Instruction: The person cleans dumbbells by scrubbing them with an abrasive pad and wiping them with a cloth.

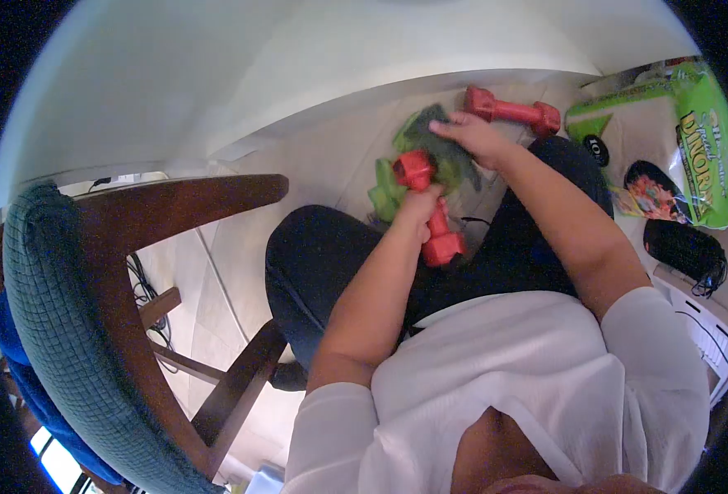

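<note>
My left hand (420,209) is wrapped round the handle of a red dumbbell (444,247), which is held tilted above my lap. In my right hand (473,137) is a dark cloth (440,136), pinched between thumb and fingers and partly smeared by motion. Green dumbbells (387,193) lie on the floor just beyond the held one, partly hidden by it and by the cloth. Another red dumbbell (512,111) rests on the floor beyond my right hand, beside the white wall.
A wooden chair (183,210) with a green padded cover (76,329) stands at the left. At the right are a green and clear rice bag (652,148), a black object (683,251) with a cord and a white crate (702,329). Cables lie under the chair.
</note>
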